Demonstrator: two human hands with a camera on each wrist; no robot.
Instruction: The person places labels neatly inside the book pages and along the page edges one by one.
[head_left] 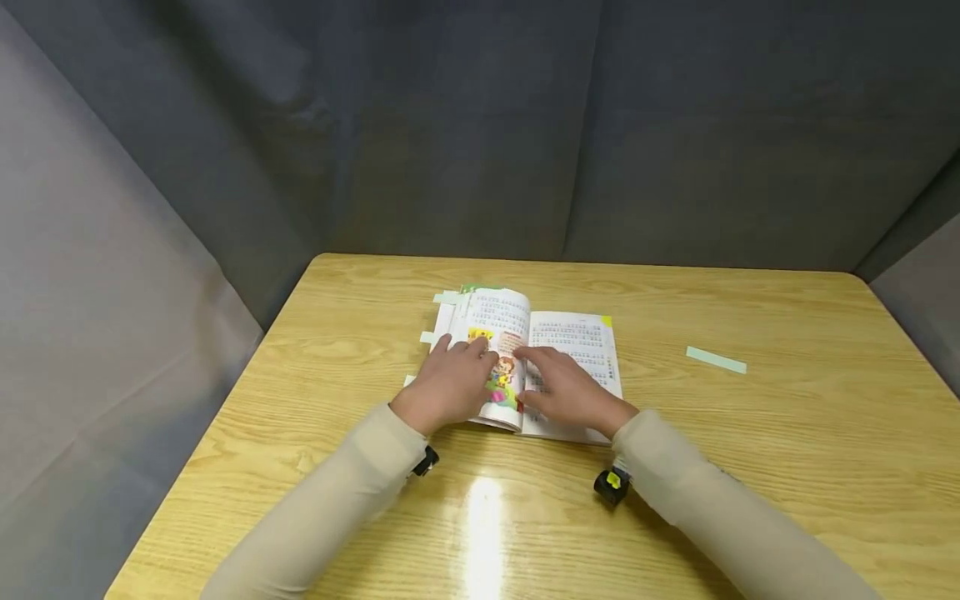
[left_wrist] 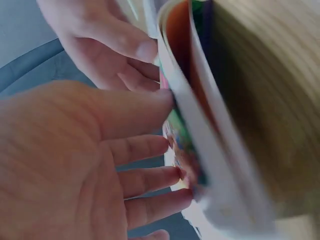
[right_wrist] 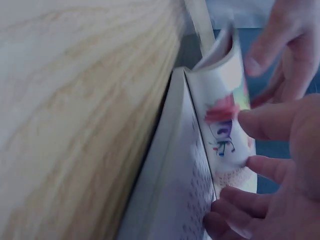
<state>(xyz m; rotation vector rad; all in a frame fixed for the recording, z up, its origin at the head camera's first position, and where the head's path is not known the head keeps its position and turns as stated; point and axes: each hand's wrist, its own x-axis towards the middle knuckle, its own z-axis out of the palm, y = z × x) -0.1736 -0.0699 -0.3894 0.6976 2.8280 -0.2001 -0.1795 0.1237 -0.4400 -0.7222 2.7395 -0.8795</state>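
Well inside table edges (head_left: 675, 273), both hands (head_left: 452, 382) (head_left: 567, 389) loose-fingered against an open book (head_left: 504, 379).

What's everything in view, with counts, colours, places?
Table: one, light brown, lower view
Open book: one, white with colourful pictures, on table
Page tabs: at least three, pale, book's left edge
Paper strip: one, pale green, right of book
Backdrop: one, dark grey, behind table
Side panels: two, light grey, both sides
Wrist devices: two, mostly black, lower centre
Sleeves: two, beige, lower view
Left hand: one, bare, on book's left side
Right hand: one, bare, over book's right side
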